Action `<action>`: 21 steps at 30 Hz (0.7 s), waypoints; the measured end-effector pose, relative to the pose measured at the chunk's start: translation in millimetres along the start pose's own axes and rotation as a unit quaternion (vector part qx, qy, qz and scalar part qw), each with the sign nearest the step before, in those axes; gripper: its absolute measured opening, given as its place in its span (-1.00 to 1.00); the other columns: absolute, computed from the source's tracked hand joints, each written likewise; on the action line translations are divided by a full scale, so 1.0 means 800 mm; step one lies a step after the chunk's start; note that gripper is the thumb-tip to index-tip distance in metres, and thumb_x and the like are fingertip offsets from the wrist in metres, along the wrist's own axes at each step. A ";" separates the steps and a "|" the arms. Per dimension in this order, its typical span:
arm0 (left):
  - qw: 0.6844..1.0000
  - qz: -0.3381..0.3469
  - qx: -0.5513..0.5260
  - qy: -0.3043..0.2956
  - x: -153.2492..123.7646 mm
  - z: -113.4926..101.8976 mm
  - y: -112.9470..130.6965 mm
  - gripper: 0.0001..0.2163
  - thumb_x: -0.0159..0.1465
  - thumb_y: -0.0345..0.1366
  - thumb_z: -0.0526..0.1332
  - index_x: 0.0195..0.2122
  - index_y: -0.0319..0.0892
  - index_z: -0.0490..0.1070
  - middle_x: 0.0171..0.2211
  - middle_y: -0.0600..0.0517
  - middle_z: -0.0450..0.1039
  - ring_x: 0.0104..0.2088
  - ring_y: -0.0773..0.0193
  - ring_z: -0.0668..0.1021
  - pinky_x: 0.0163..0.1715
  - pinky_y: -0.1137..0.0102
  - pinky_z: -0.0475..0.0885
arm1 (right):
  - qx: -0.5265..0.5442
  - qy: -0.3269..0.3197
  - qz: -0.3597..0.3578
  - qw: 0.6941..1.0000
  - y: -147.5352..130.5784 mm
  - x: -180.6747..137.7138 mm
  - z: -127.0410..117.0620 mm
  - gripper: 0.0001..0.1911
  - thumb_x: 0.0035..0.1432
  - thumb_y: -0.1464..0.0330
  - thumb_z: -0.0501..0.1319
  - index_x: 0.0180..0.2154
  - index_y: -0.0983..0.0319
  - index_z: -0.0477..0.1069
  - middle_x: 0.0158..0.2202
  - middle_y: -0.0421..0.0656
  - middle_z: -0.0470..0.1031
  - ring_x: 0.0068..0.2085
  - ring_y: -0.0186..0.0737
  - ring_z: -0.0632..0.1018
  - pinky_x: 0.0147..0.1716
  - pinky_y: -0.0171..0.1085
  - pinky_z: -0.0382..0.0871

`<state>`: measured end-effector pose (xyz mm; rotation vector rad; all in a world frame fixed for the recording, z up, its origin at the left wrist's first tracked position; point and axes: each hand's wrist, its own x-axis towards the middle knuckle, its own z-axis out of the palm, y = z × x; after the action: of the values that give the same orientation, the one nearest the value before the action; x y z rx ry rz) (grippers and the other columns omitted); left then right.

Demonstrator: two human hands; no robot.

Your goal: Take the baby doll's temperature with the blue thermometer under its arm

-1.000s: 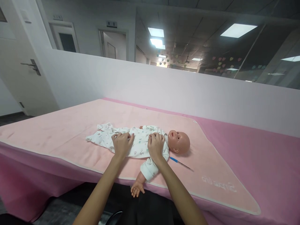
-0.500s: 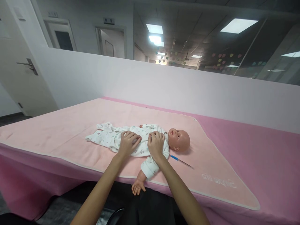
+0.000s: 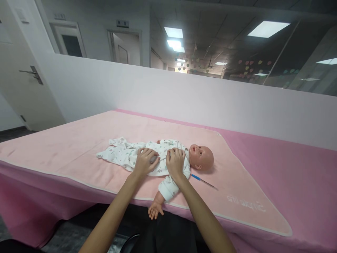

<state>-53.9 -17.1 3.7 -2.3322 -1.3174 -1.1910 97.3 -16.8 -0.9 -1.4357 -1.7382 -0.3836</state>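
Note:
A baby doll (image 3: 201, 158) lies on its back on a light pink blanket (image 3: 79, 147), head to the right. It wears a white patterned romper (image 3: 118, 154). My left hand (image 3: 144, 162) rests on the doll's belly, fingers curled into the romper cloth. My right hand (image 3: 175, 161) lies on the doll's chest just below the chin, fingers also bent and pinching the cloth. The doll's near arm sticks out toward me and its bare hand (image 3: 155, 210) hangs over the table edge between my forearms.
A thin stick with a blue end (image 3: 204, 181) lies on the blanket just right of my right wrist. A darker pink cover (image 3: 289, 165) drapes the table. A low white partition (image 3: 184, 98) stands behind it, and a door (image 3: 15, 70) is at far left.
My left hand has slid right along the doll's body, from the legs toward the belly, closer to my right hand. The right hand has stayed on the chest.

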 end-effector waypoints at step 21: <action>1.000 0.000 0.007 0.014 -0.001 0.002 0.001 -0.88 0.20 -0.29 0.03 -0.38 -0.12 0.34 -0.35 0.02 0.44 -0.28 0.20 0.42 -0.10 0.24 0.12 | -0.002 -0.008 0.001 1.000 0.001 0.000 0.002 -0.82 0.18 0.42 -0.01 -0.35 0.20 0.35 -0.30 -0.13 0.37 -0.20 -0.19 0.32 -0.04 -0.13 0.03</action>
<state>-52.6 -17.2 2.6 -2.2986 -1.3125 -1.2056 97.3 -15.7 -1.8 -1.4466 -1.7489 -0.3757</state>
